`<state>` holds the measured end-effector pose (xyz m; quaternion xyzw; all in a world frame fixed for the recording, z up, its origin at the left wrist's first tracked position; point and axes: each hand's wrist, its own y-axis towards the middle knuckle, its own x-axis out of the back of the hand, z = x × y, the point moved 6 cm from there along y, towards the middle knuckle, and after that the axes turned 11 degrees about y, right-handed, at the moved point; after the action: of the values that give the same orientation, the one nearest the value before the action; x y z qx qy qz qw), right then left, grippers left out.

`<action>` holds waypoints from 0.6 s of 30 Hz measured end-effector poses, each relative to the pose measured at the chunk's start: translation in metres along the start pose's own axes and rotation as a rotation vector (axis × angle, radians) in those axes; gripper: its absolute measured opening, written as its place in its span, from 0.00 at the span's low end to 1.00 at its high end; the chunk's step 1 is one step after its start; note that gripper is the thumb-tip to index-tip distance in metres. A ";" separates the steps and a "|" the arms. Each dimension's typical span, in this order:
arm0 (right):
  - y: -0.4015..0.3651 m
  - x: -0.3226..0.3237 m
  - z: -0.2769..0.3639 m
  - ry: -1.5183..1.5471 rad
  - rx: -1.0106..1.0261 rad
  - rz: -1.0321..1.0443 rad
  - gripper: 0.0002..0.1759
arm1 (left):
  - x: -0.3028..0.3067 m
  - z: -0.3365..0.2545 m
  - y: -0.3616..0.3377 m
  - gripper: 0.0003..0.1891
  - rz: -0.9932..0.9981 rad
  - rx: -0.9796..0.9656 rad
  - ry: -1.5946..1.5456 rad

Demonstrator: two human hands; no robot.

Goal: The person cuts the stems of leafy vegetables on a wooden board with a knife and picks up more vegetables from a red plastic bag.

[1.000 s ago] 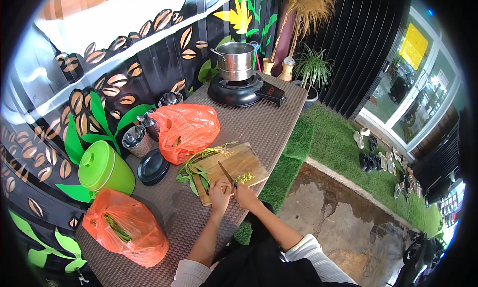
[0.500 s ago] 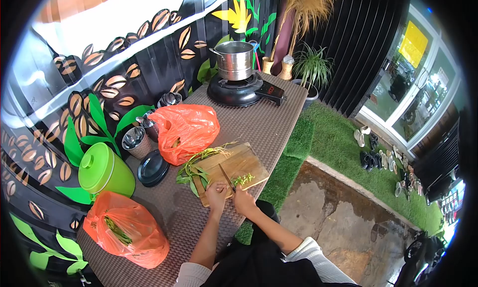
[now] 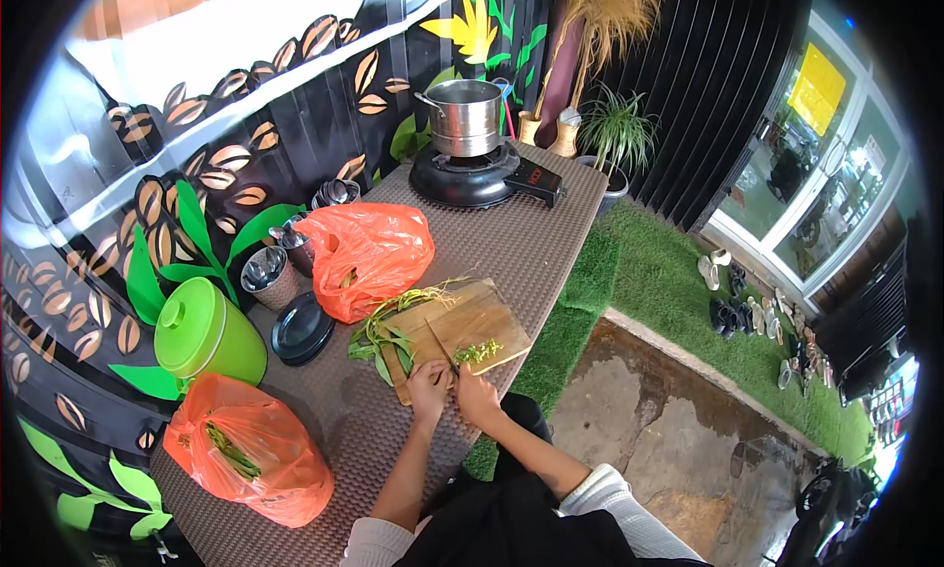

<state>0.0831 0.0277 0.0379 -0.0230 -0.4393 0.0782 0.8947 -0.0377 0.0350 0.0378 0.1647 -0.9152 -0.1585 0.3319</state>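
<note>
On a wooden cutting board (image 3: 472,316), my right hand (image 3: 478,398) grips a knife (image 3: 441,343) whose blade points away from me and to the left. Close by on the left, my left hand (image 3: 429,388) is closed with fingertips pinched together, apparently on green stems that the fingers mostly hide. Uncut leafy greens (image 3: 379,341) with long stems lie along the board's left edge and overhang it. A small pile of chopped greens (image 3: 478,352) rests right of the blade.
Beyond the board sits an orange plastic bag (image 3: 379,252); another bag (image 3: 251,459) holding greens is near left. A lidded green container (image 3: 206,336), dark plates (image 3: 303,331) and a cutlery cup (image 3: 269,280) line the wall side. A metal pot (image 3: 465,119) stands on a black stove (image 3: 462,179).
The knife and my right hand have shifted slightly left, closer to my left hand. The bags, pot and greens stay where they were.
</note>
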 end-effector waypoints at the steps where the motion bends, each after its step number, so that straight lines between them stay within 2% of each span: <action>1: -0.001 0.000 0.000 0.015 0.023 -0.017 0.14 | 0.000 -0.001 0.002 0.08 0.001 -0.024 0.006; 2: -0.005 -0.002 -0.001 0.012 0.024 -0.015 0.14 | 0.001 -0.002 0.003 0.08 -0.001 -0.021 0.005; 4: -0.018 -0.001 -0.002 -0.040 -0.021 -0.016 0.14 | 0.001 0.003 0.004 0.07 0.021 0.123 -0.139; 7: -0.024 0.009 -0.003 0.020 -0.086 0.038 0.16 | -0.004 0.009 0.003 0.06 0.055 0.177 -0.115; 11: -0.016 0.018 -0.004 -0.045 -0.048 0.029 0.13 | -0.011 0.004 0.006 0.06 0.065 0.086 -0.049; 13: -0.012 0.026 -0.001 -0.074 -0.017 0.040 0.13 | -0.014 0.004 0.006 0.06 0.004 0.048 0.029; 17: -0.003 0.020 -0.005 -0.083 -0.024 0.080 0.13 | -0.024 0.012 0.006 0.06 0.002 0.048 0.009; 18: -0.003 0.020 -0.004 -0.069 -0.001 0.038 0.13 | -0.024 0.013 0.005 0.07 0.018 0.117 -0.069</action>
<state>0.0982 0.0276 0.0512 -0.0291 -0.4695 0.0957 0.8772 -0.0299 0.0516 0.0174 0.1700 -0.9353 -0.1076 0.2911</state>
